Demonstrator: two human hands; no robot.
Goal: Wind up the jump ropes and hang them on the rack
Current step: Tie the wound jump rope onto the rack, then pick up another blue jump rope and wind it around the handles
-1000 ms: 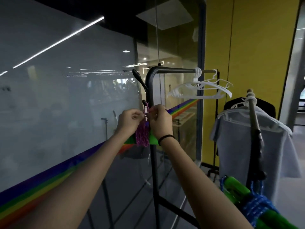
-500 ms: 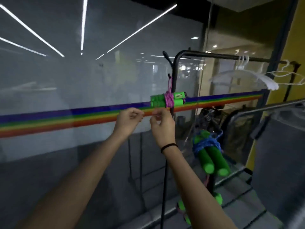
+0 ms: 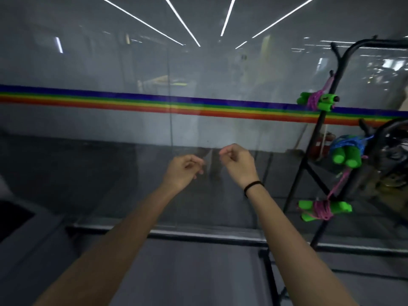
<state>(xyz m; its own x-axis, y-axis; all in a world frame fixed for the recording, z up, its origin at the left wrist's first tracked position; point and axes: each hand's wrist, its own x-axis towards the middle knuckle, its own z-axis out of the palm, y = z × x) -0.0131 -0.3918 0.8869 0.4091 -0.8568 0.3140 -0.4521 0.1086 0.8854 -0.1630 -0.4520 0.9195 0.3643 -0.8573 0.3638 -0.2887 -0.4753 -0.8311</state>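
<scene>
Three wound jump ropes with green handles hang on the black rack (image 3: 318,133) at the right. A pink-corded one (image 3: 316,100) hangs highest from a hook. A blue-corded one (image 3: 346,152) hangs lower right, and a second pink-corded bundle (image 3: 322,209) dangles below it. My left hand (image 3: 183,171) and right hand (image 3: 238,163) hover side by side in front of the glass wall, well left of the rack. Both hold nothing, with fingers loosely curled.
A frosted glass wall (image 3: 132,133) with a rainbow stripe (image 3: 154,102) fills the view ahead. A metal floor rail (image 3: 198,235) runs along its base. A second dark rack bar (image 3: 388,129) sits at the far right edge.
My hands let go of the upper pink rope, which now hangs on the rack. The view swung left, so the rack moved to the right edge and my hands dropped lower.
</scene>
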